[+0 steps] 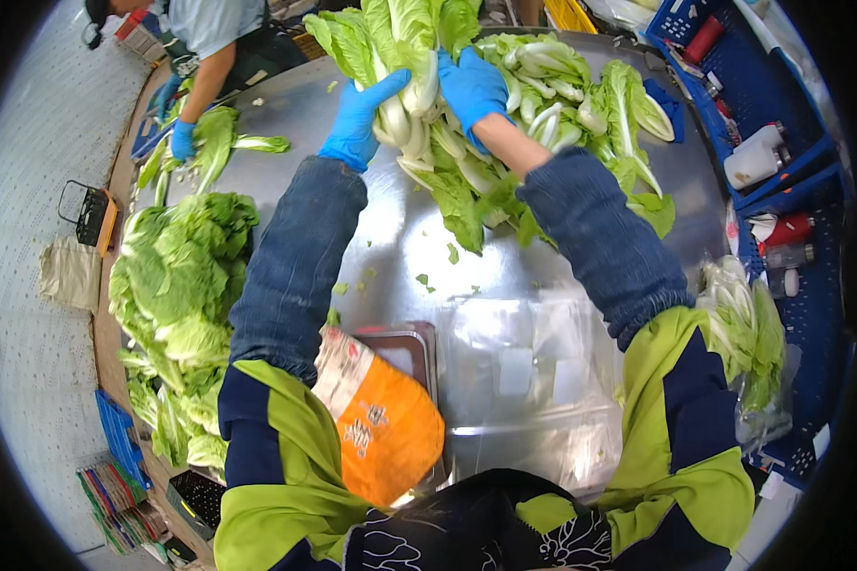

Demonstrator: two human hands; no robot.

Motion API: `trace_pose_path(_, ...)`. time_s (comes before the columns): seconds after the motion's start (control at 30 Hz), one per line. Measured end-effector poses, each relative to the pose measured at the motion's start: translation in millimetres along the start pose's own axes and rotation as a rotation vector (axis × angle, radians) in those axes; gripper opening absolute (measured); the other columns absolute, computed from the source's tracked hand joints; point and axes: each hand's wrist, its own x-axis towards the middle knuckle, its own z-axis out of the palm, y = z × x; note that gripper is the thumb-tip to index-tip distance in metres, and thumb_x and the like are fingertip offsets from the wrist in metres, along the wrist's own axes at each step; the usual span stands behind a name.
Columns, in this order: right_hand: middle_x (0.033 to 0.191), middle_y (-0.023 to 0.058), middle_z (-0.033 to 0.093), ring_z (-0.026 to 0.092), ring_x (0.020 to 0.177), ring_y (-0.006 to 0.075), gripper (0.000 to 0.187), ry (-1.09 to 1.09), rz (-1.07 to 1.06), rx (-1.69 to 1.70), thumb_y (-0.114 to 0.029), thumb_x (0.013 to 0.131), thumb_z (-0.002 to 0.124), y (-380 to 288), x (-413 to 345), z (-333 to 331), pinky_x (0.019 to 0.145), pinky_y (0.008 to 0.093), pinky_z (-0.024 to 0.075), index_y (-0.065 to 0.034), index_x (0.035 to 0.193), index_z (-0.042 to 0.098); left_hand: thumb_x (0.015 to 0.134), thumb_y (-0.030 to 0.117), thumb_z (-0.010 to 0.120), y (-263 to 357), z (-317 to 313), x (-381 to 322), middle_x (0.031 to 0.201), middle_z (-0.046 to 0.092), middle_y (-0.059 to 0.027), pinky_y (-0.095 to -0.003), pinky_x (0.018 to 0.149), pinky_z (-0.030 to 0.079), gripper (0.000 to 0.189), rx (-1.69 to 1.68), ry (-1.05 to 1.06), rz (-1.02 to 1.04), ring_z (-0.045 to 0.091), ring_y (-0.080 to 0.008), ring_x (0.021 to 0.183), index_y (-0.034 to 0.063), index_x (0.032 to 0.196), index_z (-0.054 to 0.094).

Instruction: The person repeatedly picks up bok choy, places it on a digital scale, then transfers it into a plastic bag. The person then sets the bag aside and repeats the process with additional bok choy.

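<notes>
Both my hands wear blue gloves and reach to the far side of a metal table. My left hand is closed around the left side of a bunch of leafy greens with pale stems, its thumb across the stalks. My right hand grips the same bunch from the right; its fingertips are partly hidden by leaves. The bunch is held over a pile of similar greens that spreads to the right. Small leaf scraps lie on the metal below my hands.
Leafy heads are heaped at left. Near me lie an orange-and-white bag, a scale and clear plastic bags. Blue crates with bottles and bagged greens stand right. A co-worker's gloved hand touches greens at upper left.
</notes>
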Motion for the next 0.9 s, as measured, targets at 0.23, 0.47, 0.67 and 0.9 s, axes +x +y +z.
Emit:
trace_pose_path(0.23,0.087,0.0240,0.067,0.065,0.079,0.0405,0.054,-0.152,-0.203,0.389,-0.047,0.084,0.065,-108,-180,-144,0.073,0.0454,0.0518,0.0035,0.101,0.058,0.086,0.015,0.071,182,54,-211,0.113,0.066,-0.0057,-0.0295,0.088,0.051,0.041,0.188,-0.083,0.015,0.064,-0.0158,0.101,0.0036,0.123,0.058)
trace_pose_path(0.47,0.101,0.0235,0.068,0.068,0.091,0.0338,0.056,-0.479,0.164,0.589,-0.033,0.077,0.076,-81,-444,-77,0.077,0.0390,0.0542,0.0073,0.112,0.059,0.084,0.015,0.073,155,-18,-418,0.121,0.064,-0.0091,-0.0312,0.092,0.050,0.051,0.235,0.038,-0.490,0.063,-0.0183,0.104,0.0027,0.130,0.055)
trace_pose_path(0.67,0.108,0.0135,0.066,0.068,0.093,0.0250,0.052,-0.844,0.488,0.898,-0.017,0.081,0.076,-72,-449,-103,0.069,0.0370,0.0606,0.0025,0.124,0.054,0.082,0.020,0.075,95,-119,-425,0.123,0.063,-0.0117,-0.0367,0.091,0.052,0.058,0.452,-0.085,-0.524,0.064,-0.0232,0.104,0.0020,0.132,0.053)
trace_pose_path(0.9,0.106,0.0081,0.068,0.069,0.091,0.0222,0.050,-0.748,0.344,0.731,-0.028,0.081,0.077,-32,-371,-193,0.075,0.0379,0.0592,-0.0061,0.121,0.059,0.070,0.026,0.087,80,-169,-398,0.132,0.056,-0.0138,-0.0389,0.101,0.045,0.082,0.603,-0.132,-0.533,0.055,-0.0249,0.118,0.0022,0.137,0.047)
